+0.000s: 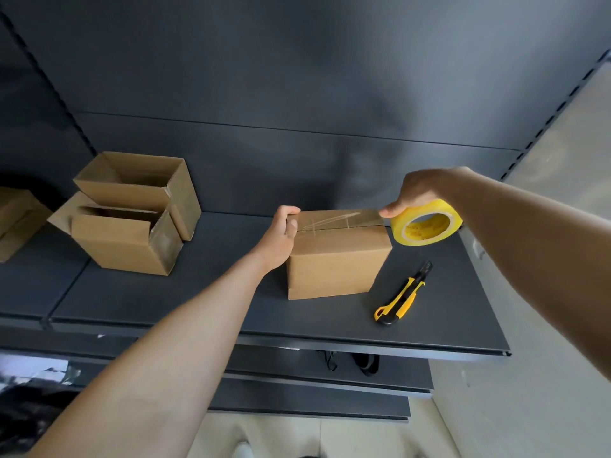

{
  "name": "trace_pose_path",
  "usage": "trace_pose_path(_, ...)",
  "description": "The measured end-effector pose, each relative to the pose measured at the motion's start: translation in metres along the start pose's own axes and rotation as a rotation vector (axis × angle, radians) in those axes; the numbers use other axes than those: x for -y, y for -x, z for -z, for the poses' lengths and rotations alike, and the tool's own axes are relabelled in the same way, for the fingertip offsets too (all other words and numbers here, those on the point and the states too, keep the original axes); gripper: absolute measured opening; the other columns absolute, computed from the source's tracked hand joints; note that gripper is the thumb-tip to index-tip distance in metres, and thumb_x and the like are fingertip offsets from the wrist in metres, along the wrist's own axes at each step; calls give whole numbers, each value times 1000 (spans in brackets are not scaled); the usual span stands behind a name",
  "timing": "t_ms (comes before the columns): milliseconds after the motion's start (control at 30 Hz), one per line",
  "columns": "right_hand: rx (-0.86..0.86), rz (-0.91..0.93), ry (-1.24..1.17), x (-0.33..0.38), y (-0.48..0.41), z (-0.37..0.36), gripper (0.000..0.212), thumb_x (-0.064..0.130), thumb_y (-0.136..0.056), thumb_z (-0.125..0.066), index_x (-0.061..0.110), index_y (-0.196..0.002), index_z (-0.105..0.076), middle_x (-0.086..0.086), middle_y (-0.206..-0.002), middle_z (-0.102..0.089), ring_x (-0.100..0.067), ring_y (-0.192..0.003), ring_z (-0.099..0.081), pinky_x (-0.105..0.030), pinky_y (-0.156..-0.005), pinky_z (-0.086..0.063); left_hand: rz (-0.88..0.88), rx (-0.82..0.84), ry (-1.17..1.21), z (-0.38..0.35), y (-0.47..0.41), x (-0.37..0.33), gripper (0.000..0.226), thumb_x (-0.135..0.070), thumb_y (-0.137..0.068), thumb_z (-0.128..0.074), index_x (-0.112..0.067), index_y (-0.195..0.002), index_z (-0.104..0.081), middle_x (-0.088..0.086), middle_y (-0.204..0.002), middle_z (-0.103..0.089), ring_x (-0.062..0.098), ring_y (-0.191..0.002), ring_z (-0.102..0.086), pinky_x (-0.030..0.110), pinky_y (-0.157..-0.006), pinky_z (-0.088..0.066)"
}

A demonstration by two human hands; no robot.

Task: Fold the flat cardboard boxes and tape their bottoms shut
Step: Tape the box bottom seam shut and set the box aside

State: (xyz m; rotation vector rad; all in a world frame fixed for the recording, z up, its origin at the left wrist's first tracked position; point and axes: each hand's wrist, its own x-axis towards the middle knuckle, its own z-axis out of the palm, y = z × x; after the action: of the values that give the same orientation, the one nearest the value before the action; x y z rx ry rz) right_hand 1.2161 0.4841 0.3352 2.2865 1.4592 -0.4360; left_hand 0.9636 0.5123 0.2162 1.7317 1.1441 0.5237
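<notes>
Nearest the viewer, a yellow-and-black utility knife (401, 297) lies on the dark shelf (198, 309), just beside the near right corner of the cardboard box (334, 262), its long axis running away toward the tape roll. The box, the reference for all positions here, stands mid-shelf with its closed flaps uppermost. The left hand (281, 236) grips the box's upper left edge, fingers curled over the top and pressing down there. A strip of clear tape (347, 218) runs left to right along the flap seam, from under those fingers to the box's right edge. There it meets the yellow tape roll (426, 223), held just off the upper right corner by the right hand (416, 190), whose thumb sits on the roll's outer face. The strip therefore leads rightward from the anchoring grip, and the likely cut lies at the right edge, on the side of the right hand and the knife. Left of the box, well apart, two erected boxes (125, 239) are stacked, and a third (16, 219) is cut off by the frame. The tape's start, the right hand's fingers behind the roll, and the box's far side are hidden, and the clear strip shows mainly by its creases.
</notes>
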Motion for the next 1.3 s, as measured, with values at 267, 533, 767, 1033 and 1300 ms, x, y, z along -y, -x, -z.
trace_pose_path(267,88,28,-34,-4,-25,-17,69,81,-61,-64,22,-97,-55,0,-100,-56,-27,-97,-55,-39,-94,-45,21,-24,11,-1,-3,4,33,-27,-104,-23,-23,-136,-32,0,-120,-41,15,-109,-39,29,-95,-30)
trace_pose_path(533,148,24,-134,-9,-47,-31,99,85,-47,-67,19,-120,-55,-5,-121,-57,-32,-113,-53,-44,-100,-43,33,-65,22,-6,-2,4,32,-27,-104,-26,-23,-134,-33,-1,-104,-39,13,-84,-37,29,-83,-34)
trace_pose_path(767,218,58,-260,-11,-48,-38,80,70,-64,-71,13,-119,-58,-10,-120,-60,-32,-110,-55,-44,-101,-43,148,-127,478,-15,-5,10,38,-30,-103,-34,-36,-140,-32,-14,-147,-29,10,-134,-31,40,-115,-23)
trace_pose_path(1033,238,72,-274,-5,-37,-48,71,68,-71,-66,14,-116,-54,-9,-117,-58,-32,-111,-54,-41,-99,-43,305,-216,198,-4,-10,8,64,-47,-99,-37,-22,-152,-12,-2,-157,-20,17,-140,-28,37,-113,-23)
trace_pose_path(1300,238,68,-392,9,-17,-60,79,67,-75,-63,13,-132,-49,-10,-130,-54,-32,-117,-51,-40,-99,-41,168,-592,-218,5,-24,-1,27,-32,-93,-57,-9,-80,-60,1,-81,-59,26,-88,-57,35,-85,-41)
